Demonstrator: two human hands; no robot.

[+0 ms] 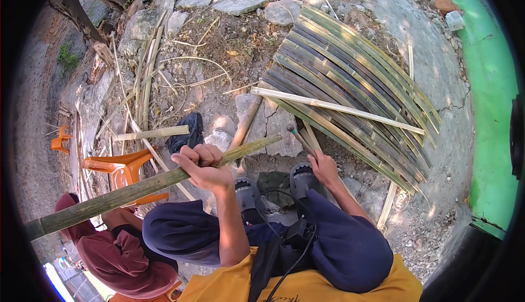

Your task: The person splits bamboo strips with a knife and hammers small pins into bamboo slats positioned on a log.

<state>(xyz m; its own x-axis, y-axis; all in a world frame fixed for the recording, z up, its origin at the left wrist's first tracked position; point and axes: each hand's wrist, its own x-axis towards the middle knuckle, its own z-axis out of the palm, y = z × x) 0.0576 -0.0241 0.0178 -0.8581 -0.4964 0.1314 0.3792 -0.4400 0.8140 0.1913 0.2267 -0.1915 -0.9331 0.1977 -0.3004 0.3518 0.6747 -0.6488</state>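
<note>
Seen from above, seated, knees in dark blue trousers, yellow shirt at the bottom edge.

Far left of the bamboo pole (147, 184): a small orange stool (60, 139) on the dirt. Nearer, just behind the pole: an orange plastic chair (124, 170), partly hidden by it. Below the pole's left end: another person in a maroon garment (117, 261), crouched beside the wearer's left knee.

Pole itself: green, long, tilted, low at lower left and rising to the upper right, tip ending near cracked stone slabs (273, 129).

Left hand (201, 166): closed fully around the pole near its upper part, fingers wrapped over the top, thumb beneath.

Above the pole: loose split strips (145, 77) scattered over stones and dry grass, 1 short flat piece (152, 133) lying level, a black bag (186, 132) just behind the left hand.

Below the pole's tip: 2 grey sandals (273, 190) side by side on the ground, a dark cloth between them.

Right of the pole's tip: right hand (324, 168), closed on the handle of a dark tool (302, 140) that points up and left; blade not clear enough to make out.

Further right of the pole: a stack of curved bamboo slats (350, 88), dark and green, laid side by side, 1 pale strip (333, 106) resting across them. Far right: a green wall (492, 105).
</note>
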